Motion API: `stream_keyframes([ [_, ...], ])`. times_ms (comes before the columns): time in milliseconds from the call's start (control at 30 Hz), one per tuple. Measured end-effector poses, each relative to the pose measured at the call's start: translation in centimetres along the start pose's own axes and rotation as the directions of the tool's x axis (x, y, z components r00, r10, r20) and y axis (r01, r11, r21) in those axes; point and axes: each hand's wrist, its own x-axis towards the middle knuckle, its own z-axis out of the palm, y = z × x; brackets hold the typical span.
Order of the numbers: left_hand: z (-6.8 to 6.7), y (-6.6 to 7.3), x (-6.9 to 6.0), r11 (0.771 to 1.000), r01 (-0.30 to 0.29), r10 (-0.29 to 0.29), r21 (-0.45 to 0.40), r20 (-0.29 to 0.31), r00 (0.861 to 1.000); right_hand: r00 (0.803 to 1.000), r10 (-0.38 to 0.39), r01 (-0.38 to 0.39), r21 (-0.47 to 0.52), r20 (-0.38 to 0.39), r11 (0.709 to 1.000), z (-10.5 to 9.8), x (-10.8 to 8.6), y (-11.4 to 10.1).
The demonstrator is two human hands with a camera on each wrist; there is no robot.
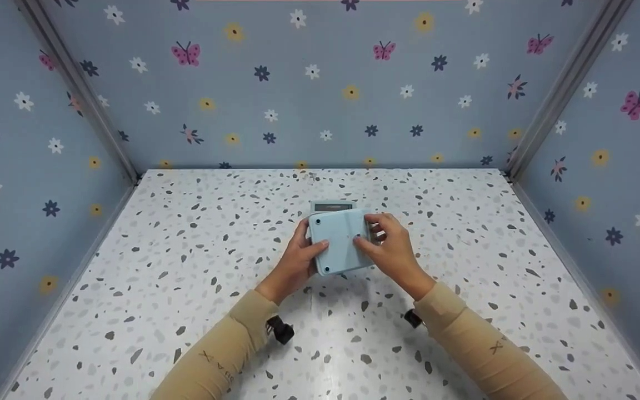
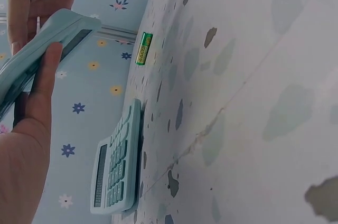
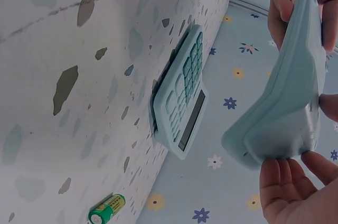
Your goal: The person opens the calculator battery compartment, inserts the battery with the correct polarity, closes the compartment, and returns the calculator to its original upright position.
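A light blue calculator [image 1: 339, 253] is held off the table with its back turned up, and dark screw holes show at its left corners. My left hand [image 1: 299, 253] grips its left edge, thumb across the back. At the opposite edge, my right hand [image 1: 393, 251] pinches it, with the thumb on the back and the other fingers curled by the side. Its display side is partly seen in the left wrist view. Behind it a second light blue calculator [image 3: 182, 92] lies on the table, keys up, mostly covered in the head view.
A green battery [image 2: 143, 48] lies on the speckled white table [image 1: 214, 333]; the held calculator and hands hide it from the head view. Blue flowered panels [image 1: 309, 94] stand at the back and both sides. Small black wrist devices [image 1: 282, 330] hang under the sleeves.
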Motion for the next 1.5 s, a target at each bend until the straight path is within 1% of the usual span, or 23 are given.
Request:
stream_keyframes([
  [133, 0.0, -0.1, 0.0, 1.000, -0.007, 0.007, -0.001, 0.029, 1.000, 1.000, -0.007, 0.007, -0.001, -0.025, 1.000, 0.1, 0.0, -0.2],
  [233, 0.0, -0.1, 0.0, 1.000, -0.003, 0.003, 0.003, 0.035, 0.999, 0.999, -0.002, 0.002, 0.001, -0.037, 1.000, 0.1, -0.1, -0.3],
  [533, 0.1, -0.3, -0.1, 1.000, -0.013, 0.012, 0.020, 0.031, 0.999, 0.999, -0.009, 0.008, -0.033, -0.038, 0.999, 0.1, -0.1, -0.3],
  [833, 0.1, -0.5, 0.0, 0.999, -0.019, 0.018, 0.035, 0.016, 1.000, 1.000, -0.009, 0.009, 0.017, -0.023, 1.000, -0.1, -0.2, 0.3],
  [1000, 0.1, -0.3, 0.0, 0.999, -0.016, 0.015, 0.029, 0.007, 1.000, 1.000, -0.007, 0.007, 0.014, -0.014, 1.000, -0.3, -0.2, 0.6],
  [1133, 0.2, -0.3, 0.0, 0.999, -0.010, 0.011, 0.032, -0.007, 1.000, 1.000, -0.029, 0.029, 0.015, -0.005, 0.999, -0.5, -0.3, 0.7],
  [1300, 0.1, -0.3, 0.1, 0.999, -0.002, 0.003, 0.040, -0.032, 0.999, 0.997, -0.070, 0.069, 0.035, 0.028, 0.997, -0.7, -0.4, 1.0],
  [1500, 0.0, -0.2, 0.2, 0.999, 0.003, -0.001, 0.051, -0.040, 0.999, 0.993, -0.105, 0.102, 0.046, 0.051, 0.994, -1.0, -0.6, 1.0],
])
